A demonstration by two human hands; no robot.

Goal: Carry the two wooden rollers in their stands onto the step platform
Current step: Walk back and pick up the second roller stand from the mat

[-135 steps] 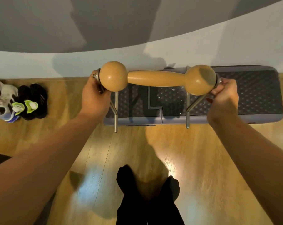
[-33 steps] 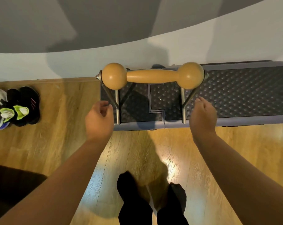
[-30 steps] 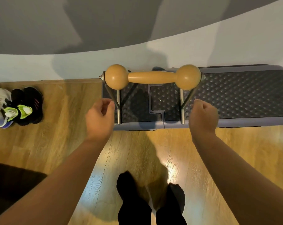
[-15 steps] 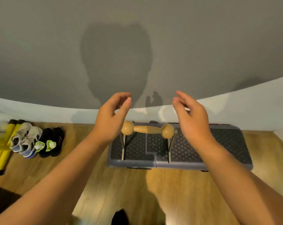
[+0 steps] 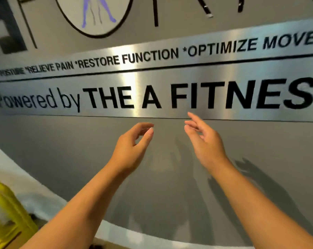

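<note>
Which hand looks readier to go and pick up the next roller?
Neither, really. The left hand and right hand are both empty, open and raised level before the wall sign. No roller is in view, and one takes both hands.

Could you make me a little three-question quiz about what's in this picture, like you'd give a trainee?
1. True or false: the left hand is holding a wooden roller.
2. What stands at the lower left edge of the view? A) a yellow frame B) a red ball C) a blue mat
3. Fill in: the big black words on the silver banner read "Powered by THE A ____" (cut off at the edge).

Key
1. False: both the left hand and the right hand are empty, fingers loosely open, raised before the grey wall. No roller or platform is in view.
2. A, the yellow frame.
3. FITNES, the rest is out of view.
</note>
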